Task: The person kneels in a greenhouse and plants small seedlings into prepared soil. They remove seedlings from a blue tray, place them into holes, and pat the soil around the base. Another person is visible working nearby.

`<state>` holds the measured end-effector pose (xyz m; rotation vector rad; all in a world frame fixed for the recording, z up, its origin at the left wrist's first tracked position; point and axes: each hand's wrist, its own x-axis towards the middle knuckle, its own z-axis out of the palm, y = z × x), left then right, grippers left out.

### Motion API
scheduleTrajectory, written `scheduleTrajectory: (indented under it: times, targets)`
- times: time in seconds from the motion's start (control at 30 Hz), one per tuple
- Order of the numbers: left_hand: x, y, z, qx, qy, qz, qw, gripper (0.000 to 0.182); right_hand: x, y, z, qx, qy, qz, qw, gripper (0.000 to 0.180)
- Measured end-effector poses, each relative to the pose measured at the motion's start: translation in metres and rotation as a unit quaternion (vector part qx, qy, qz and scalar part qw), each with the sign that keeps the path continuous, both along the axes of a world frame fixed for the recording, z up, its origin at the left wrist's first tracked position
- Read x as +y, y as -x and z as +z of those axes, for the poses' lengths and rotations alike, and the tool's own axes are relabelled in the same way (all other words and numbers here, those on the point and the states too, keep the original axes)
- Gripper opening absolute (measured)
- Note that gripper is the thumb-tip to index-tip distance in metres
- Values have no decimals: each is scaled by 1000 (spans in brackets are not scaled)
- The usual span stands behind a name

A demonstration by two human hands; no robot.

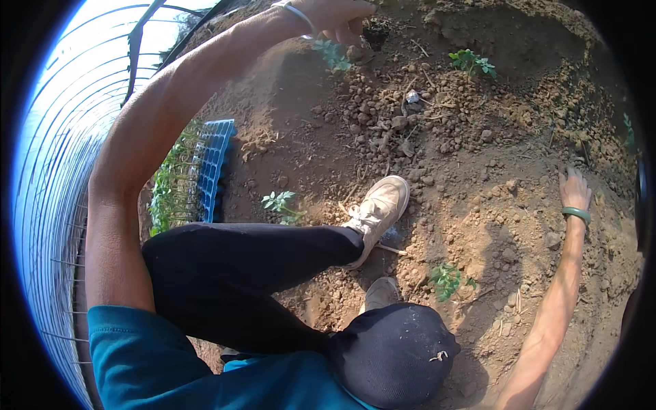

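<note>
At the top edge, my left hand (346, 19), with a pale band at the wrist, is over the soil beside a small dark hollow (376, 32). Its fingers are partly curled and whatever is under them is hidden. A leafy seedling (333, 54) stands just below that hand. On the right, my right hand (574, 188), wearing a green bangle (576, 212), rests on the soil with nothing seen in it. Other seedlings grow at upper right (471, 62), beside the left shin (281, 204) and near the right knee (446, 282).
A blue cell tray (212, 169) with many green seedlings (166, 189) lies tilted past my left knee. Soil clods, dry stalks and a small whitish lump (412, 96) cover the ground around my beige shoe (382, 205). Curved greenhouse ribs (61, 154) rise at the left.
</note>
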<state>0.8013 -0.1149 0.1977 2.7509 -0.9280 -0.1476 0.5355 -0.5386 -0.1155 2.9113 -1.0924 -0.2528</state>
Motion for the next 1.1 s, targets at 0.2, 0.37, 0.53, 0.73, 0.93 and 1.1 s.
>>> scheduleTrajectory:
  times: [0.2, 0.37, 0.53, 0.73, 0.93, 1.1]
  targets:
    - [282, -7, 39, -1, -84, 283, 956, 31, -52, 9, -34, 3, 43, 63, 997, 47]
    - [386, 87, 48, 66, -124, 522, 841, 25, -47, 2, -32, 52, -15, 72, 996, 50]
    - [397, 115, -6, 101, 41, 528, 842, 25, -78, 1, -35, 54, -37, 88, 994, 51]
    - [420, 105, -58, 13, 94, 557, 825, 30, -72, 1, -30, 55, -44, 82, 994, 52]
    - [448, 82, -98, 0, 91, 578, 811, 27, -86, 5, -36, 57, -49, 92, 993, 52]
    - [456, 80, -114, 35, 146, 606, 781, 26, -78, 7, -32, 54, -59, 89, 993, 52]
